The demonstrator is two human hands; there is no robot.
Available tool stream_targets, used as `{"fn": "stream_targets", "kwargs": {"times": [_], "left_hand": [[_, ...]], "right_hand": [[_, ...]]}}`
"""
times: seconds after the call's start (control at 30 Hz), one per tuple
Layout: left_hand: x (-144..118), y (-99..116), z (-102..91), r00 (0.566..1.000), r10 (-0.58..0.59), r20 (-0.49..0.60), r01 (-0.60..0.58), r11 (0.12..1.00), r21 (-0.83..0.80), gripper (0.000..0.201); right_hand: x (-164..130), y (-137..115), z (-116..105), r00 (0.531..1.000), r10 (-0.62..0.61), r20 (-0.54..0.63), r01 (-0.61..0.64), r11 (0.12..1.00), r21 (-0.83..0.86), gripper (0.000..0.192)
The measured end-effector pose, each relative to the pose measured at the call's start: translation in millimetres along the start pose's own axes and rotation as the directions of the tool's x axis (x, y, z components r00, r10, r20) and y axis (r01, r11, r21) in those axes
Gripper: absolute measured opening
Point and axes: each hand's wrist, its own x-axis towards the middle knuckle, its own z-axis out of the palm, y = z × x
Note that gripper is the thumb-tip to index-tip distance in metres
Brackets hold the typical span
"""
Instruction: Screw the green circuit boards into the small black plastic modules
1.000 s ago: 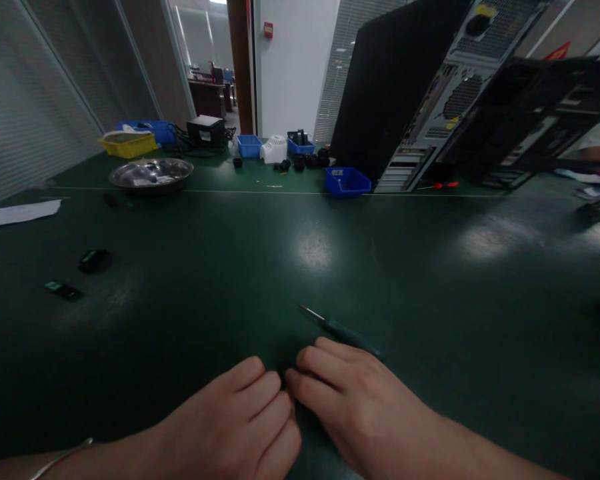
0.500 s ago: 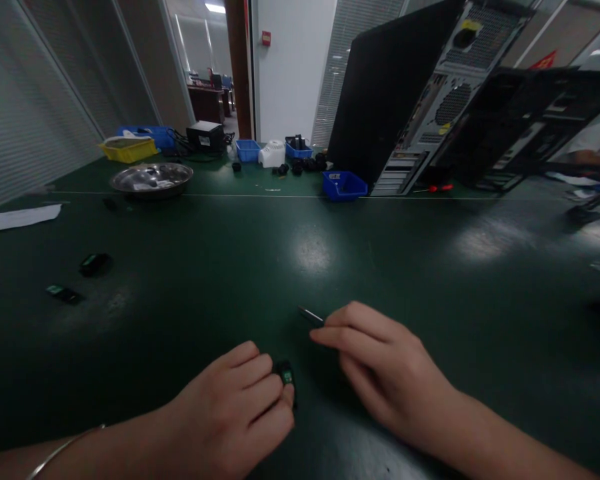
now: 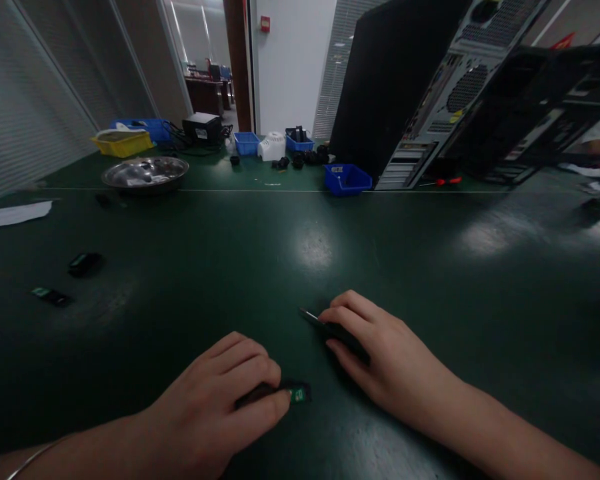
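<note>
Thumb and fingers of my left hand (image 3: 230,400) are closed around a small black part with a green circuit board (image 3: 299,395). Its green end sticks out to the right past the thumb; the rest is mostly hidden by my fingers. Just above the table, to the right, my right hand (image 3: 380,347) grips a screwdriver (image 3: 347,341) with a dark handle. The thin metal tip (image 3: 309,315) points up and left, apart from the part in my left hand.
Two similar black parts, one thicker (image 3: 84,264) and one flat (image 3: 51,296), lie on the green table (image 3: 220,253) at left. Behind them are a metal bowl (image 3: 145,175) and paper (image 3: 15,215). A blue bin (image 3: 347,180) and computer case (image 3: 395,87) stand at the back.
The part in my left hand has turned so its green end points right. My right hand's fingers have shifted on the screwdriver, exposing its handle.
</note>
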Motion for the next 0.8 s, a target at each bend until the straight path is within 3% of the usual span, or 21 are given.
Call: {"fn": "stream_targets", "kwargs": {"times": [0.2, 0.33, 0.53, 0.67, 0.73, 0.8], "left_hand": [[5.3, 1.6, -0.7, 0.992, -0.047, -0.113, 0.052, 0.998, 0.041, 0.026], [3.6, -3.6, 0.4, 0.971, 0.099, -0.219, -0.086, 0.994, 0.066, 0.022], [4.3, -9.3, 3.6, 0.989, 0.077, -0.127, -0.072, 0.996, 0.046, 0.023], [2.5, -6.5, 6.3, 0.997, 0.034, -0.076, -0.033, 0.999, 0.012, 0.021], [1.5, -3.8, 6.1, 0.996, -0.018, -0.092, 0.023, 0.998, 0.052, 0.020], [2.0, -2.0, 5.1, 0.993, 0.008, -0.116, 0.003, 0.995, 0.095, 0.020]], "right_hand": [[0.1, -2.7, 15.0, 0.998, -0.009, -0.066, 0.020, 0.985, 0.169, 0.027], [-1.5, 0.1, 21.9, 0.984, -0.005, -0.179, 0.064, 0.944, 0.324, 0.030], [-4.5, 4.2, 17.3, 0.932, 0.081, -0.354, 0.088, 0.895, 0.437, 0.023], [-6.3, 2.4, 17.7, 0.945, 0.052, -0.323, 0.110, 0.879, 0.465, 0.026], [-6.2, 1.5, 18.3, 0.952, 0.036, -0.305, 0.116, 0.877, 0.466, 0.027], [-5.5, 1.4, 18.2, 0.954, 0.030, -0.300, 0.118, 0.877, 0.466, 0.027]]}}
